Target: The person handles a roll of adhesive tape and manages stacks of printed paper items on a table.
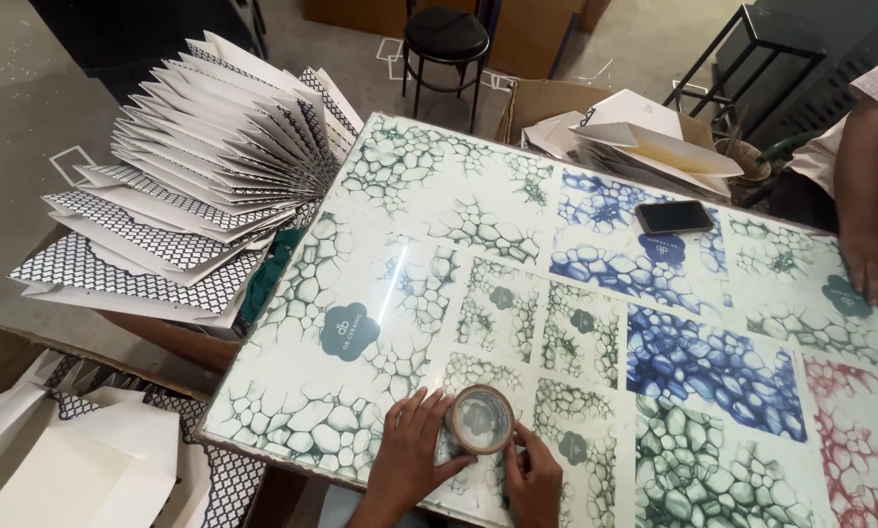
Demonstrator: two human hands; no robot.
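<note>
A roll of clear tape with a brown cardboard core [482, 418] stands on its edge near the front of the patterned table [459, 254]. My left hand [412, 452] grips the roll from its left side. My right hand [534, 477] touches the roll's lower right edge with its fingertips. Both hands are low in the head view, at the table's near edge.
A fanned stack of folded paper bags with a black-and-white lattice print [199, 166] lies left of the table. More bags [87, 450] sit lower left. A black phone [674, 216] and a pile of white bags [644, 145] lie at the far side. Another person's hand [874, 269] rests at the right. A black stool [446, 44] stands behind.
</note>
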